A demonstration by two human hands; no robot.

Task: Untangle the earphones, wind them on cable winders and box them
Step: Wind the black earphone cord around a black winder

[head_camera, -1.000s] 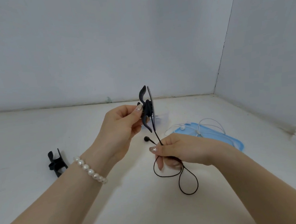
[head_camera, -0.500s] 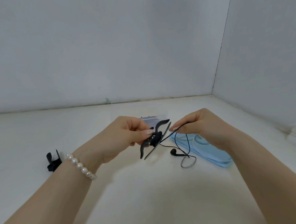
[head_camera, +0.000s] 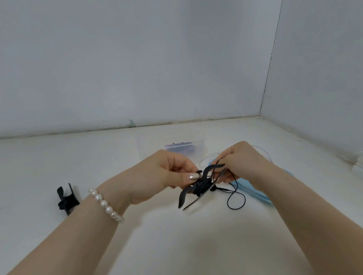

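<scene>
— What do the hands hold above the white table [head_camera: 45, 161]?

— The left hand [head_camera: 158, 179] pinches a black cable winder [head_camera: 194, 189]; the right hand [head_camera: 243, 164] grips the black earphone cable [head_camera: 236, 198], looped beneath.

— And nearby?

— A second black winder [head_camera: 67, 198] lies at left; a clear box [head_camera: 186, 148] and a blue lid [head_camera: 256, 190] sit behind.

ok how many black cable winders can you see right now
2. One cable winder is pinched in the left hand, with the black earphone cable wound on it. The other winder lies on the table at far left. The clear box may hide more.
</scene>
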